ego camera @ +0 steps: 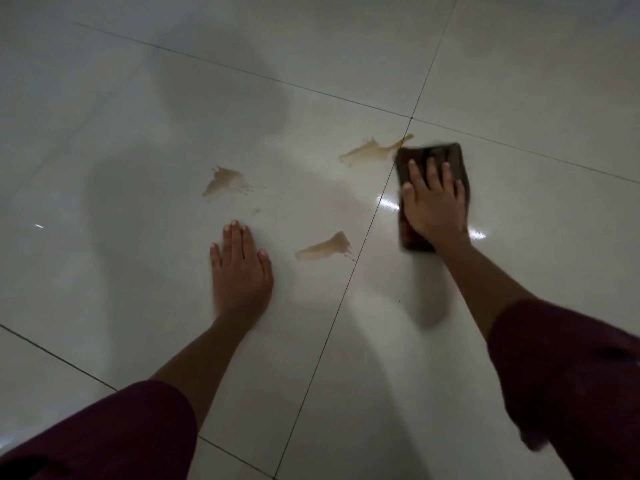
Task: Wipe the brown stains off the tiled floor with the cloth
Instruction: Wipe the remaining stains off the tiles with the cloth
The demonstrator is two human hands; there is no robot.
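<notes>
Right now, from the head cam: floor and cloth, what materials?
Floor: looks like glazed ceramic or porcelain tile, glossy; it mirrors light glints and shows thin dark grout lines. Cloth: dark brown, matte, flat folded rectangle under the right hand; likely woven or microfibre fabric, but blur hides the weave.

Left hand (pixel 240 268) planted flat, fingers together and pointing forward, arm straight behind it. Right hand (pixel 433 202) reaches further out, palm down, fingers spread, pressing. Dark maroon sleeves (pixel 571 382) cover both upper forearms.
</notes>
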